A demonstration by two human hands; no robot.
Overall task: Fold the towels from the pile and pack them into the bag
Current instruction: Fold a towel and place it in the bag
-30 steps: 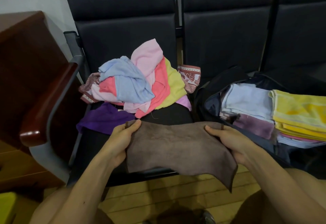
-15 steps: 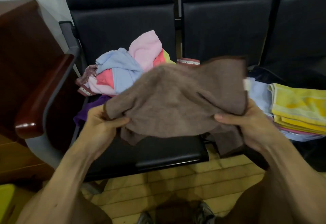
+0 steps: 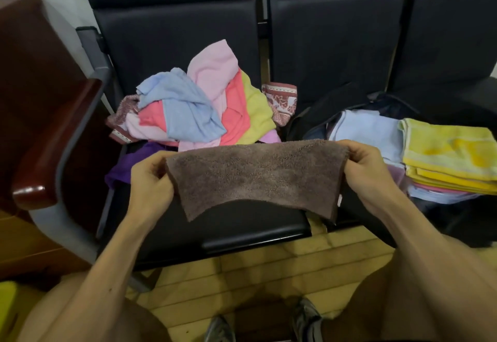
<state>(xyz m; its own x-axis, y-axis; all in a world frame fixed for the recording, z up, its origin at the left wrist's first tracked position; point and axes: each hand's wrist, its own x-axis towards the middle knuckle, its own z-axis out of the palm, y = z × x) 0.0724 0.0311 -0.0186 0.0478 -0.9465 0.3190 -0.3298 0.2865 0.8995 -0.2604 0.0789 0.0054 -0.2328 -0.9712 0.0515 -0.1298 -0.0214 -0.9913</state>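
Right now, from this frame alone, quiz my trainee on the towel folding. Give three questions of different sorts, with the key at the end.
1. True or false: the brown towel lies flat on the seat.
2. On which side of the bag does the loose pile sit? A left, B right, C inside it.
3. Fill in: the left hand and right hand each pinch a ___ corner of the brown towel.
Key: 1 false; 2 A; 3 top.
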